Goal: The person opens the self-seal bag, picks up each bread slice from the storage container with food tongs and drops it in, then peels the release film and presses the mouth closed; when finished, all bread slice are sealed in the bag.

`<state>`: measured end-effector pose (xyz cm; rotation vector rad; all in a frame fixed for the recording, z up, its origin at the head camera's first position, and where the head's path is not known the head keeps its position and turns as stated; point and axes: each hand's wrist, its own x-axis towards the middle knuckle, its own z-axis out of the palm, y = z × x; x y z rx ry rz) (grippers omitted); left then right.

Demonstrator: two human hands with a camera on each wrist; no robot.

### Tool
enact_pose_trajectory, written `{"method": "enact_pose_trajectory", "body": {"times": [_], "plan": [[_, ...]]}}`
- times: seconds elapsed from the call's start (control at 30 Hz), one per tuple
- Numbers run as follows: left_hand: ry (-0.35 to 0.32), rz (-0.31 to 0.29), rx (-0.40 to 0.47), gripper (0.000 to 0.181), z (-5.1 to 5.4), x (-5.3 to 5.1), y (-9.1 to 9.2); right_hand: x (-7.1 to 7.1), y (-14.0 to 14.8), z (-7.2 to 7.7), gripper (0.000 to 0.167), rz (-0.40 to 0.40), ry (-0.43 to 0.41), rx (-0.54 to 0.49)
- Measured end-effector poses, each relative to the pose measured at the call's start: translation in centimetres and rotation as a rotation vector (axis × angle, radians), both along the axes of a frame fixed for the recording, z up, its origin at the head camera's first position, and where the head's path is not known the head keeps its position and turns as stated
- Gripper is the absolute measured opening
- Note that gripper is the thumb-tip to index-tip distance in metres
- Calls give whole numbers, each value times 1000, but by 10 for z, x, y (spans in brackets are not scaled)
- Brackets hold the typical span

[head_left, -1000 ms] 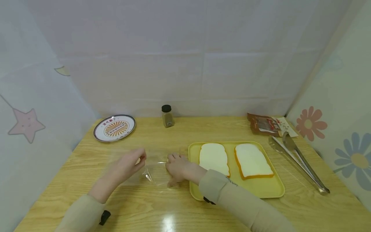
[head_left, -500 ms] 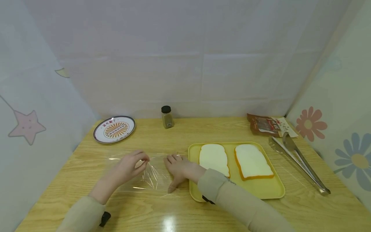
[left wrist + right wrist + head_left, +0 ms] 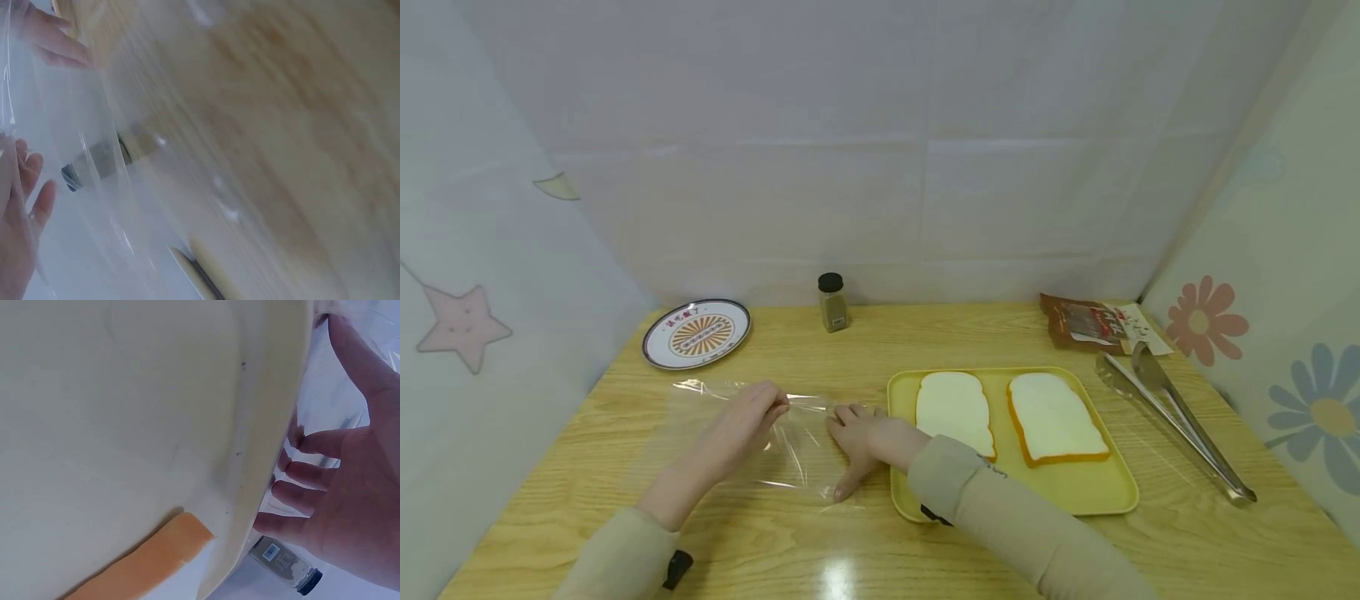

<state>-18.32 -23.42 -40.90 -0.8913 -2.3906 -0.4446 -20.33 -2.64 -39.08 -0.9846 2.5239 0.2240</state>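
Note:
A sheet of clear plastic film (image 3: pixel 801 462) lies wrinkled and shiny on the wooden table. My left hand (image 3: pixel 743 423) pinches the film and lifts part of it; in the left wrist view the film (image 3: pixel 100 144) hangs across most of the picture, in front of the fingers. With spread fingers, my right hand (image 3: pixel 862 440) presses the film's right end against the table, just beside the yellow tray (image 3: pixel 1045 496). On that tray rest two bread slices, the left slice (image 3: pixel 953 412) partly behind my right wrist and the right slice (image 3: pixel 1054 417) in full view.
Behind the hands stand a round patterned plate (image 3: pixel 696 335), lying at the back left, and a black-capped spice jar (image 3: pixel 833 304). Metal tongs (image 3: pixel 1180 425) lie right of the tray, below a brown food packet (image 3: pixel 1086 323). Walls of cloth enclose the table (image 3: pixel 790 550).
My left hand has shifted slightly right and pulled the film into view, raising its back edge. The right hand has flattened and spread its fingers on the film's end.

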Motion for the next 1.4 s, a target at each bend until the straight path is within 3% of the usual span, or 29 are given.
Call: {"method": "enact_pose_trajectory", "body": {"times": [0.1, 0.2, 0.3, 0.47, 0.63, 0.9, 1.1, 1.4], "plan": [[63, -14, -15, 17, -1, 0, -1, 0, 0, 1, 107, -1, 0, -2], [117, -33, -28, 4, -2, 0, -1, -2, -1, -4, 105, -5, 0, -4], [136, -33, -35, 9, -3, 2, -1, -3, -2, -9, 104, -7, 7, -6], [94, -1, -65, 6, -2, 2, -2, 3, 0, 1, 106, -27, -13, -12], [-2, 10, -105, 16, -5, 3, -8, 4, 3, 3, 114, -45, -26, -10], [-88, 34, -27, 16, -9, 6, -7, 3, 4, 3, 117, -37, -14, 8], [-69, 26, -3, 17, -8, 4, -7, 2, 7, 6, 114, -61, -51, -37], [-56, 57, -33, 15, -2, 2, -5, -1, 31, 23, 96, -71, -81, -215]]}}
